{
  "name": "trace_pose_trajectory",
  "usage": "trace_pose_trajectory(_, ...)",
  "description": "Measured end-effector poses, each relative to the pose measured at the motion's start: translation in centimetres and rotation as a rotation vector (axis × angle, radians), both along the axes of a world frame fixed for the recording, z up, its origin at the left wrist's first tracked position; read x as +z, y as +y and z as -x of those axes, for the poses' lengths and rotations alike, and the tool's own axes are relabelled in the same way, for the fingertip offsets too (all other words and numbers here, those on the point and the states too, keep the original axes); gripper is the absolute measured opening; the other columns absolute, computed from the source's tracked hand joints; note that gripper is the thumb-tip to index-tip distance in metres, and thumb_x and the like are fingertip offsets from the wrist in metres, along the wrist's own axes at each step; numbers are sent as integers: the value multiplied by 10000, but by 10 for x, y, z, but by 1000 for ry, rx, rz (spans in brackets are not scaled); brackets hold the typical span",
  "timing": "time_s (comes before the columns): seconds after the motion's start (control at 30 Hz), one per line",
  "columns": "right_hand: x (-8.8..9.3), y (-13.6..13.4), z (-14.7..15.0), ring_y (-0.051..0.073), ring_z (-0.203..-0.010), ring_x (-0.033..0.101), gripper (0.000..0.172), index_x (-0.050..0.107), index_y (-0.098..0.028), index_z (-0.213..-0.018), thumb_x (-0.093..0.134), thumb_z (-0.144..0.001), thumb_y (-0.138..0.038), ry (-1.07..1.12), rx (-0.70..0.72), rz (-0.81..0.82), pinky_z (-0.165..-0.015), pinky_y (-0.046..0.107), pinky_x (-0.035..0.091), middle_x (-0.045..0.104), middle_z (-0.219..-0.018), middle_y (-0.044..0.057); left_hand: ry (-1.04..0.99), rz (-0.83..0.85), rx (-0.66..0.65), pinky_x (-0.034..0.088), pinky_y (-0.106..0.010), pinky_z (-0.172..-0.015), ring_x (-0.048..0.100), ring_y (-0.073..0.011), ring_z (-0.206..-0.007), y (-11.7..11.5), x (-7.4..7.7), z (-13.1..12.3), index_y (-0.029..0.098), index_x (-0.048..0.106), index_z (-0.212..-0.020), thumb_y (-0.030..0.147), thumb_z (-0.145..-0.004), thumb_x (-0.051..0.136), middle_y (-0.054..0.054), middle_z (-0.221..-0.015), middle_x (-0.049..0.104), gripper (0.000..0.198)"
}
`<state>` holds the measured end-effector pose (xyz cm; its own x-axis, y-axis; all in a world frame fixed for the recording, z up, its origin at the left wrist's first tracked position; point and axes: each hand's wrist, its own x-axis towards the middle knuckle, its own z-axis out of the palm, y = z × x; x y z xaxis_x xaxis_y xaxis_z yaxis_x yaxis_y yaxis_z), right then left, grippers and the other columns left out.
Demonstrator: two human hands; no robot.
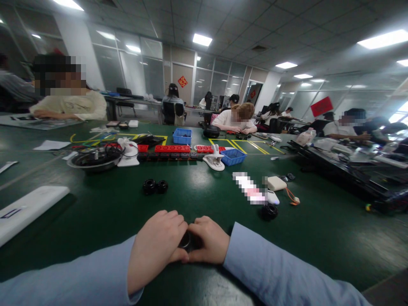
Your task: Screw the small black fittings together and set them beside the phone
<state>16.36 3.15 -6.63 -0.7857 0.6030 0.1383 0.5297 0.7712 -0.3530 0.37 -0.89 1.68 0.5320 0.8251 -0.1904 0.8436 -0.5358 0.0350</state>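
Low over the near part of the green table (111,212), my left hand (156,244) and my right hand (208,240) meet, fingers curled round a small black round part (185,241). Most of this part is hidden; a dark, shiny curved edge shows between thumbs and fingers. Beyond my left hand sit two black ring-shaped pieces (155,186), side by side. A similar black ring-shaped piece (269,211) lies to the right of my right hand, beside a small white device (273,197).
A long white box (32,210) lies at left. Farther back are a metal bowl (92,167), a red-and-black power strip (172,149), a white clip stand (214,161) and blue baskets (234,157). Dark panels (344,174) cover the right side. Co-workers sit around the tables.
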Motion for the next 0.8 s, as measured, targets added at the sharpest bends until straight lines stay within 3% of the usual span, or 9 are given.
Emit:
trace_pose_trajectory(0.23, 0, 0, 0, 132, -593, 474, 435, 578, -156, -755, 679, -643, -565, 27, -23, 10, -600, 258, 330, 540, -615, -14, -22, -101, 16, 452, -398, -705, 581, -274, -799, 0, -4, -2, 100, 625, -840, 427, -719, 688, -114, -850, 627, 355)
trace_pose_trajectory(0.67, 2, 0, 0, 128, -577, 453, 448, 578, -155, -750, 663, -647, -583, -2, -24, -20, -580, 257, 312, 517, -609, -17, -70, -116, 46, 438, -421, -718, 556, -281, -802, -1, -9, 1, 108, 601, -831, 420, -725, 682, -103, -832, 597, 340)
trace_pose_trajectory(0.8, 2, 1, -1, 131, -584, 467, 443, 578, -156, -769, 694, -626, -559, -18, -11, -27, -583, 257, 316, 528, -619, -18, -130, -114, 3, 425, -440, -762, 551, -281, -830, 2, -9, 4, 100, 599, -889, 536, -663, 692, -99, -871, 593, 500)
